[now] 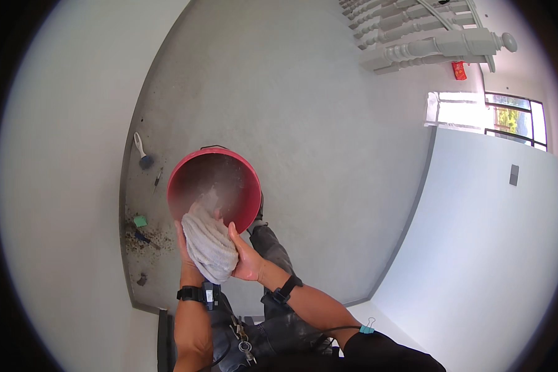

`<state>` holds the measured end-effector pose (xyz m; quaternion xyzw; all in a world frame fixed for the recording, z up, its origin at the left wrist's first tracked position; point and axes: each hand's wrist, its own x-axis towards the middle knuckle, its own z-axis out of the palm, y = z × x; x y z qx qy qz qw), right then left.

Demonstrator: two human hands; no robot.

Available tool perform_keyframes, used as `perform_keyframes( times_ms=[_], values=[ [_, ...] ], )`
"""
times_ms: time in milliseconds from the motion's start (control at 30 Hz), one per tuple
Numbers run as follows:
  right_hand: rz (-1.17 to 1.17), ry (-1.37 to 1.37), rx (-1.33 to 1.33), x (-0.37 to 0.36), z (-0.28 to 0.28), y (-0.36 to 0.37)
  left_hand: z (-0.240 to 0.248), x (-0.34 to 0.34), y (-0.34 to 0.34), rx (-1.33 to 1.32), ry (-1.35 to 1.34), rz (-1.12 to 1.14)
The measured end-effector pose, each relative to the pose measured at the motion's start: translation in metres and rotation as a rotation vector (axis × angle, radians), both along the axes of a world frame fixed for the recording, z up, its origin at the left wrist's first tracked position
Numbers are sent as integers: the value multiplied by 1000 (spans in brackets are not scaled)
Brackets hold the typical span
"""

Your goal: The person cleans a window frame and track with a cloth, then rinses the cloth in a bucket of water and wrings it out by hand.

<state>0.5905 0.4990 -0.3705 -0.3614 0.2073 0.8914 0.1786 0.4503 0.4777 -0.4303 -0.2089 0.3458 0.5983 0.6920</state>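
Observation:
A light grey cloth (209, 245), bunched into a thick bundle, is held between my two hands over the near rim of a red bucket (252, 180). My left hand (183, 240) grips its left side, the fingers mostly hidden behind the folds. On the other side my right hand (247, 257) presses against the cloth with the thumb up along its edge. Cloudy greyish water shows inside the bucket, beyond the cloth's far end. The bucket's handle (214, 147) rests at the far rim.
Along the left wall lie a white-handled brush (141, 150), a thin tool (158, 178), a green piece (140, 221), a dark-bladed scraper (144, 238) and scattered debris. Grey floor (316, 136) spreads rightward to a white wall (477, 211). A balustrade (434, 46) stands far right.

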Motion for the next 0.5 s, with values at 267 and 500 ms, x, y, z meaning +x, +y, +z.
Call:
perform_keyframes(
  times_ms=[267,500],
  values=[
    [857,-177,802,23,7,4,31,-32,17,103,568,-636],
    [1217,-578,1233,22,79,39,45,-20,17,-15,1162,-908]
  ],
)
